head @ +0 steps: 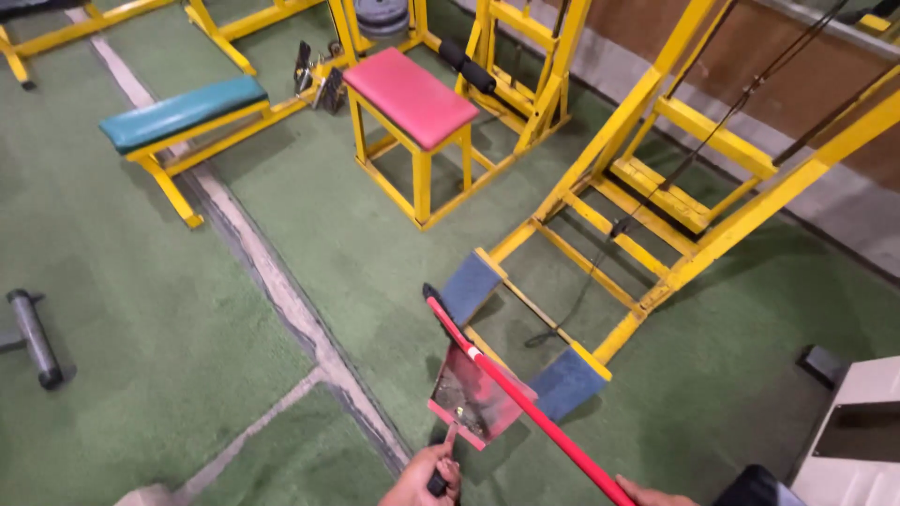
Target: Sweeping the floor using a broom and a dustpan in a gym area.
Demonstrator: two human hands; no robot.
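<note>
hands on dustpan (476,395) (red) and broom handle (525,403)

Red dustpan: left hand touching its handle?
Touching. The head view shows the left hand closed around the black handle below the red dustpan, its fingers wrapped on it with no gap visible.
</note>
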